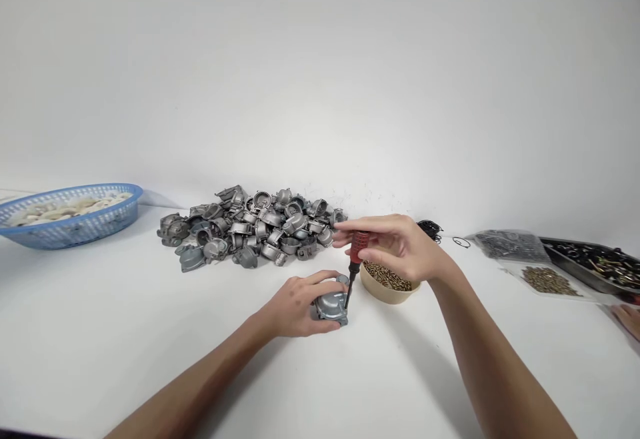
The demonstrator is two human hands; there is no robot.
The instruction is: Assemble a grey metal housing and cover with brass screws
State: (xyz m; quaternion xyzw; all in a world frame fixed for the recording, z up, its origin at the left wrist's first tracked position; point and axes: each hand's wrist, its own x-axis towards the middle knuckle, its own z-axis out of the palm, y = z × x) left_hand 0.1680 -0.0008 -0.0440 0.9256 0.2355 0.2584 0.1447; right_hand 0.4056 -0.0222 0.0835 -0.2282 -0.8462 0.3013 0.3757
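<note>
- Red and black, the screwdriver (355, 268) stands steeply in our right hand (405, 246), its long axis leaning a little rightward at the top; the handle points up, the tip down at the right edge of the metal housing (331, 306).
- Our right thumb and fingers close round the handle, the fingers stretched out past it to the left.
- Our left hand (300, 302) grips the housing from the left, thumb on the near side, fingers over the far side.
- We see the housing resting on the white table (310, 386), domed face up, its round boss at the far end.
- Just beyond it to the right sits our cream bowl (385, 294) of brass-coloured screws; farther back lies a pile of grey housings (273, 219).
- Any writing on handle or housing is too small for us to tell.
</note>
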